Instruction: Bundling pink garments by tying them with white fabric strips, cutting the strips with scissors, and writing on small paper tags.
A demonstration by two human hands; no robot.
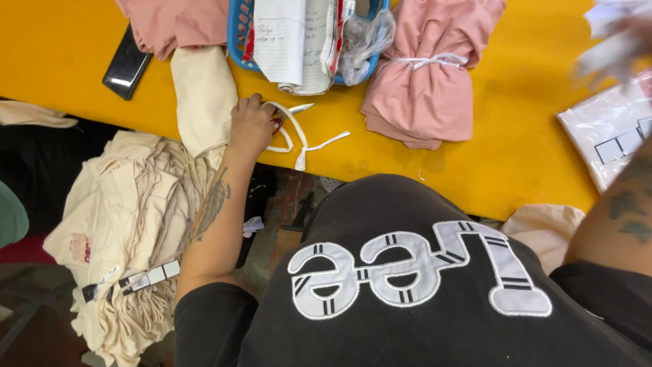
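Scissors (288, 114) are lying on the yellow table (516, 156) edge, the left hand (252, 126) curling closed over their handles, tips poking right across a limp white tie strip (302, 139). Likely light, rigid, sharp: best gripped by the handle loops. Right hand (621, 41) is blurring at top right, grip unclear.

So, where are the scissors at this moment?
In the head view, the scissors lie on the yellow table under the left hand, beside a white strip, just below the blue basket.
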